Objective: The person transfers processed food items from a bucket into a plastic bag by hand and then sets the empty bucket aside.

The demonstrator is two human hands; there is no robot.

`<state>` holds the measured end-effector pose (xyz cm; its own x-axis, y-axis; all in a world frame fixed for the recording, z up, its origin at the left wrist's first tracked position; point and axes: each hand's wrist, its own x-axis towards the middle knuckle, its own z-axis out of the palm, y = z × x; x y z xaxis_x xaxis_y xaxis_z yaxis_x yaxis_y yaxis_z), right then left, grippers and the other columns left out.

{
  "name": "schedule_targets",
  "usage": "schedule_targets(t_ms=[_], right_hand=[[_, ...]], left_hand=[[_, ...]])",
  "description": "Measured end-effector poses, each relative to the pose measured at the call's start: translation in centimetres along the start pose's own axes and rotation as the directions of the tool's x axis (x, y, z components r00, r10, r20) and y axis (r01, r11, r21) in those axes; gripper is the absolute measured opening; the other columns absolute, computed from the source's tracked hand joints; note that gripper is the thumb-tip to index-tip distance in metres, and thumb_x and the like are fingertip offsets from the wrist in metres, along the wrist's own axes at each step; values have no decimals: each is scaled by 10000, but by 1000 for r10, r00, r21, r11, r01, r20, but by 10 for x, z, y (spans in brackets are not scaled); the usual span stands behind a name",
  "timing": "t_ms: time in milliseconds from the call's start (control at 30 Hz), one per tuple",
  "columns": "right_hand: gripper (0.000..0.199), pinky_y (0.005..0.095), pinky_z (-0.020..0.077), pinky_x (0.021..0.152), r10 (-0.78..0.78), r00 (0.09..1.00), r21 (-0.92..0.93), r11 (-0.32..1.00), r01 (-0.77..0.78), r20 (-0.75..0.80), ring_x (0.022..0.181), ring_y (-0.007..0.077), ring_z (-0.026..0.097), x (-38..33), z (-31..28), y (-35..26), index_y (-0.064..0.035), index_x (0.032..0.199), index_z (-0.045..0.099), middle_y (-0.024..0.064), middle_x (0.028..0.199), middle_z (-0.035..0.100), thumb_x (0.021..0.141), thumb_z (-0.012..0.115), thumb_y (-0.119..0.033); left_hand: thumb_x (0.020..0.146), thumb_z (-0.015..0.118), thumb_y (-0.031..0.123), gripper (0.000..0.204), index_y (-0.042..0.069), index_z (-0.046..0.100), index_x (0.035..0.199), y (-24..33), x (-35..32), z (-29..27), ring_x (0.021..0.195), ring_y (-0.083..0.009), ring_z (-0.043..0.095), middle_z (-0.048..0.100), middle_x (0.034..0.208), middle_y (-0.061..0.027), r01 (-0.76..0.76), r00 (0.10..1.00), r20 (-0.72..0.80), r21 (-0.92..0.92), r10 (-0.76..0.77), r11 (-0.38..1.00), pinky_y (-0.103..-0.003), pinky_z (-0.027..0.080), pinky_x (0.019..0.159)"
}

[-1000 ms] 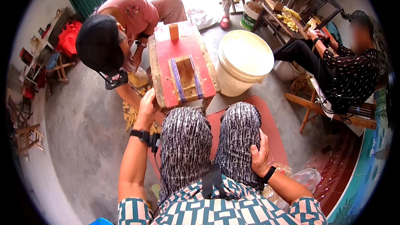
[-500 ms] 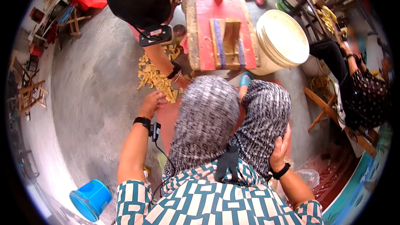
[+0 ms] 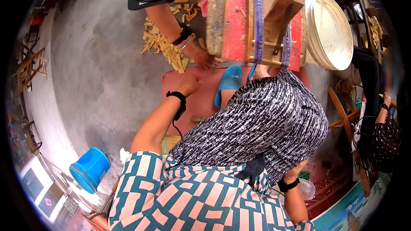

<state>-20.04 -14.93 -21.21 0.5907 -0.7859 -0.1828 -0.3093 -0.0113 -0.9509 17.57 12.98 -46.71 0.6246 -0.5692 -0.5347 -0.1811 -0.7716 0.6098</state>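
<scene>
My left hand is over the red mat, close to a pile of small yellowish wood pieces. Its fingers look curled closed; whatever may be inside them is hidden. Just beyond it, a co-worker's hand reaches down at the near end of the bench, beside the pile. Against the outer side of my thigh, under the patterned black-and-white trousers, rests my right hand, partly covered, its visible fingers lying flat. On the red bench stands a wooden jig with blue strips.
A pale round bucket stands right of the bench. A blue bucket lies tilted at the lower left. Another person in dark clothes sits at the far right near a wooden stool. Blue slippers are on my feet.
The view has tilted down and toward my left. My left hand has moved from beside the pile to over the mat, its fingers more curled. My right hand has slid lower along my thigh.
</scene>
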Motion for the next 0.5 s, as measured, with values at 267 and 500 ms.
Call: schedule_targets(t_ms=[267, 500], right_hand=[[708, 388, 398, 1002, 135, 988, 30, 991, -133, -69, 1158, 233, 517, -24, -12, 12, 21, 1354, 395, 119, 1306, 505, 900, 515, -509], [613, 393, 378, 1013, 83, 995, -129, 988, -90, -59, 1165, 250, 515, -31, -24, 19, 33, 1351, 401, 137, 1301, 516, 909, 524, -375]], left_hand=[[885, 528, 250, 407, 7, 577, 1208, 52, 58, 42, 1070, -376, 588, 614, 1155, -250, -172, 970, 161, -73, 182, 982, -447, 455, 919], [845, 546, 228, 403, -12, 592, 1167, 64, 53, 38, 1049, -384, 599, 619, 1134, -254, -52, 960, 267, -130, 86, 990, -445, 470, 896]])
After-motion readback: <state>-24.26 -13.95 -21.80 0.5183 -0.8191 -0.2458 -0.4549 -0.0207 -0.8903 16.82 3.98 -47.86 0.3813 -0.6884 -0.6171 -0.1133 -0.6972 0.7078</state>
